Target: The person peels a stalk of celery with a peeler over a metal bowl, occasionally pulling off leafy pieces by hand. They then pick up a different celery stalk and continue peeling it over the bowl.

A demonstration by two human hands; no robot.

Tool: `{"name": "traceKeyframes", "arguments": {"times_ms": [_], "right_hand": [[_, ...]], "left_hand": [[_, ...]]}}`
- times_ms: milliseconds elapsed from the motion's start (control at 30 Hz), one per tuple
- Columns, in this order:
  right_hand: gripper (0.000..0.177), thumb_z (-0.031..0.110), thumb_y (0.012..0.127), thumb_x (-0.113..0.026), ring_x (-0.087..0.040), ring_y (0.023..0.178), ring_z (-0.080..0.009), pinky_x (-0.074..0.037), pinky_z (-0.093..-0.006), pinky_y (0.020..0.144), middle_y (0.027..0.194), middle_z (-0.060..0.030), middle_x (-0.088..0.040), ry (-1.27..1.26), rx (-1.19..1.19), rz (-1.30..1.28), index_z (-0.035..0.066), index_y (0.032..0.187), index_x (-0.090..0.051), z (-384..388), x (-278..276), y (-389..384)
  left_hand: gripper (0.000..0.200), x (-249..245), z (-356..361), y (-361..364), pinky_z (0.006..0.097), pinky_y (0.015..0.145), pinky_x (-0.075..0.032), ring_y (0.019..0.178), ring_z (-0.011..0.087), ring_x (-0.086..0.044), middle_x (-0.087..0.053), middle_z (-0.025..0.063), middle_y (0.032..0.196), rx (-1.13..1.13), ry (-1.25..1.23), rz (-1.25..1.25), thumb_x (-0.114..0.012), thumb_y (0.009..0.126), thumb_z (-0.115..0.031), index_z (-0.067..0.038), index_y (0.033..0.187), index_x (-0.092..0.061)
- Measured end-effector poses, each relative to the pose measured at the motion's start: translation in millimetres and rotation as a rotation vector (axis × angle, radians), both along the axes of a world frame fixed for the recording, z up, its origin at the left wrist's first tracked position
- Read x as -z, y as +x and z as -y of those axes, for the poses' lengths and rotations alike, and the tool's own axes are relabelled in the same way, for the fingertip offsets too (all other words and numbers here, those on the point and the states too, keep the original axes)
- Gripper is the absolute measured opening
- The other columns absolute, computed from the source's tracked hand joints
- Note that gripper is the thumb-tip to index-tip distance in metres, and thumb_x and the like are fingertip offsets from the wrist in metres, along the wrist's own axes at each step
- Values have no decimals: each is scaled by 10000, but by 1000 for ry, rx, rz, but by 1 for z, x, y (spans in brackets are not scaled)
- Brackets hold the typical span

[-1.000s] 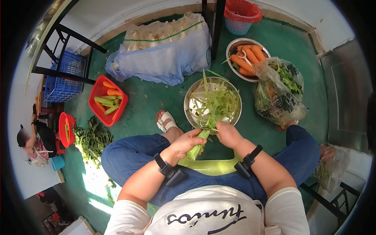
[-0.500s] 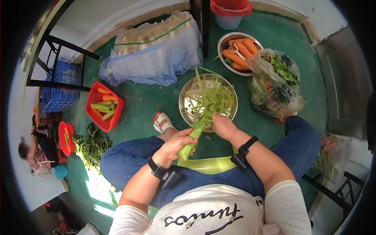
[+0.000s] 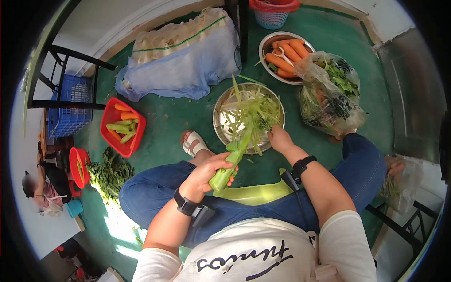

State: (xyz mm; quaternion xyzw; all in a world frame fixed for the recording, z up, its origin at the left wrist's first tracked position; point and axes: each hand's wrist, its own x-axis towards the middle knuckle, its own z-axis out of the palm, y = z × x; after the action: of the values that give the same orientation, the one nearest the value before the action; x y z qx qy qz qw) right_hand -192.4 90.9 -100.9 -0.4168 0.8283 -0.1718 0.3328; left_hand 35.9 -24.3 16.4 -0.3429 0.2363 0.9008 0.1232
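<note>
My left hand [image 3: 213,170] is wrapped round the thick base of a pale green bunch of celery [image 3: 236,152]. The bunch slants up and away from me, its thinner end reaching over a steel basin [image 3: 219,126]. Inside that basin lie loose thin stalks and leafy trimmings [image 3: 263,113]. My right hand [image 3: 280,139] is at the basin's near right rim, apart from the celery base. Its fingers are curled together, with a bit of dark leaf by the fingertips; what they hold is not clear.
A steel bowl [image 3: 307,43] of carrots and a white peeler stands beyond, beside a plastic bag of greens [image 3: 329,94]. Left are a red tub [image 3: 105,123] with carrots and green stems, and piled leaves [image 3: 110,174]. A large sack [image 3: 178,70] lies behind. Another person [image 3: 47,188] sits far left.
My right hand has moved right and slightly up, away from the celery to the basin's rim. The celery stays in my left hand, and more of its length shows.
</note>
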Motion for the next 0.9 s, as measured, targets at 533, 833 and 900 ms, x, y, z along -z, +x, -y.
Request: {"name": "traceKeyframes", "arguments": {"times_ms": [533, 833, 900], "right_hand": [[193, 112, 774, -500, -530, 714, -399, -427, -452, 612, 736, -241, -538, -150, -196, 53, -16, 866, -387, -1, -29, 29], [213, 139, 784, -475, -547, 770, -384, -429, -449, 677, 789, -244, -555, 1, -112, 108, -33, 906, -446, -2, 10, 10], [245, 169, 797, -482, -542, 762, -389, -428, -445, 676, 778, -254, -549, -11, -93, 68, -51, 891, -434, -6, 20, 0]], "left_hand": [[241, 36, -6, 7, 249, 442, -450, 596, 152, -538, -521, 72, 799, 54, 36, -74, -486, 780, -166, -31, 978, -457], [276, -16, -6, 1, 255, 435, -459, 599, 159, -532, -500, 76, 868, 77, 44, -50, -454, 792, -152, -26, 1035, -418], [276, -23, -7, 3, 252, 440, -460, 597, 160, -533, -502, 78, 877, 45, 86, -26, -450, 791, -151, -25, 1035, -417]]}}
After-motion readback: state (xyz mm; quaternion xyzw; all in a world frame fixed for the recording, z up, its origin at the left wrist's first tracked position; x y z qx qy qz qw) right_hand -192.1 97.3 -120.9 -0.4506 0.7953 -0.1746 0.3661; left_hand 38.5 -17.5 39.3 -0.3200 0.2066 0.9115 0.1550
